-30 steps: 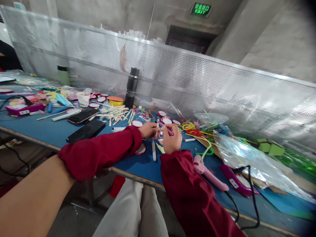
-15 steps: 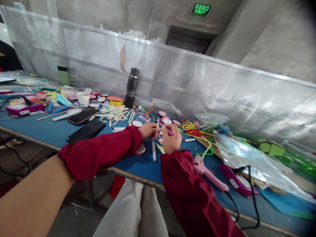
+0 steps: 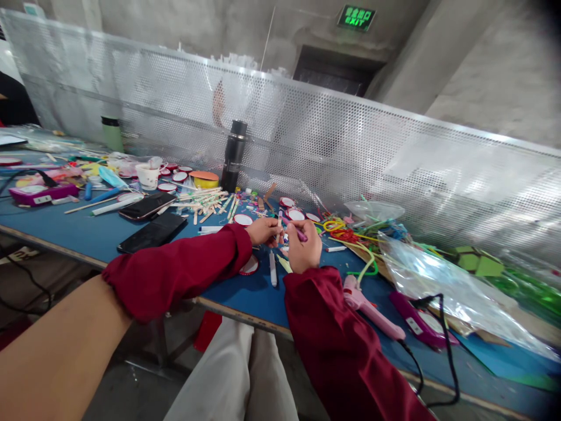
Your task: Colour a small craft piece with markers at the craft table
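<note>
Pale stick and purple marker, held close — position unchanged

Change: none that shows over the past second; both hands keep their place, which suggests small, steady work on the stick.
Left hand [image 3: 264,231]: fingers pinched round a pale stick [image 3: 280,221], upright above the table, flat and narrow, purplish near its top.
Right hand [image 3: 305,250]: closed round a purple marker [image 3: 301,235], smooth and cylindrical, beside the stick — whether its tip touches cannot be told.
White marker [image 3: 273,270]: slim plastic tube, lying below the hands.
Table [image 3: 245,297]: matt blue top, raw board edge.
Glue gun [image 3: 372,313]: smooth pink plastic, beside the right sleeve.
Bag [image 3: 421,275]: clear, crinkled, glossy film.
Bottle [image 3: 234,158]: black cylinder, standing.
Screen [image 3: 307,128]: perforated metal sheet.
</note>
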Motion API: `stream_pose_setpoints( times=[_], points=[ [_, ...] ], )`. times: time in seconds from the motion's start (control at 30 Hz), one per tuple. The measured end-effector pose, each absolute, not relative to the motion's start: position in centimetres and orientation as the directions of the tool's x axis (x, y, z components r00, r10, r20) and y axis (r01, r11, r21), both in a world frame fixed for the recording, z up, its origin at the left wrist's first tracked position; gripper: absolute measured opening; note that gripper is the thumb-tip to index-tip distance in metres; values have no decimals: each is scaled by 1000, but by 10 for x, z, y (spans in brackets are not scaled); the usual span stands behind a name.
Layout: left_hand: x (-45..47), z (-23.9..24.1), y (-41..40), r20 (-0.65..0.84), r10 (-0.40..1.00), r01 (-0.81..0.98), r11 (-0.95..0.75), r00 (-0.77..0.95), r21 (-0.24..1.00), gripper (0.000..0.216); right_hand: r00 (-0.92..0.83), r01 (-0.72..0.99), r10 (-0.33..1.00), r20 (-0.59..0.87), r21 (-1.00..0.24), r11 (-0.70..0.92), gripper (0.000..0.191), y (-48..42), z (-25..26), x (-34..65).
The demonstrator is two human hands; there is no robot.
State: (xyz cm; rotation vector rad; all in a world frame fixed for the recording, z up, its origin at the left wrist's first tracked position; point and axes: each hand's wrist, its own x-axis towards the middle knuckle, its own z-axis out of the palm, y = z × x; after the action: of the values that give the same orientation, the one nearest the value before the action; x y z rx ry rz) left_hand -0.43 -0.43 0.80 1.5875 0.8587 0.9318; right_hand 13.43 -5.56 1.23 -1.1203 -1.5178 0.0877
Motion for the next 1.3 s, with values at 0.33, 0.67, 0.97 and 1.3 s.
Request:
stream_pose_setpoints(
  times=[0.33, 0.67, 0.97, 1.3],
  points=[
    [-5, 6, -2, 135, 884, 68, -184, 447, 980, 22, 153, 583, 668, 728, -612, 534, 22, -55, 12, 134],
    [-5, 7, -2, 150, 878, 59, -197, 454, 979, 24, 141, 586, 666, 733, -604, 540, 21, -55, 11, 134],
    [-5, 9, -4, 154, 886, 55, -197, 437, 979, 27, 123, 575, 674, 728, -606, 549, 22, -56, 12, 134],
    [-4, 4, 1, 157, 881, 45, -198, 447, 979, 25, 131, 584, 673, 728, -605, 541, 21, -57, 12, 134]
  ],
)
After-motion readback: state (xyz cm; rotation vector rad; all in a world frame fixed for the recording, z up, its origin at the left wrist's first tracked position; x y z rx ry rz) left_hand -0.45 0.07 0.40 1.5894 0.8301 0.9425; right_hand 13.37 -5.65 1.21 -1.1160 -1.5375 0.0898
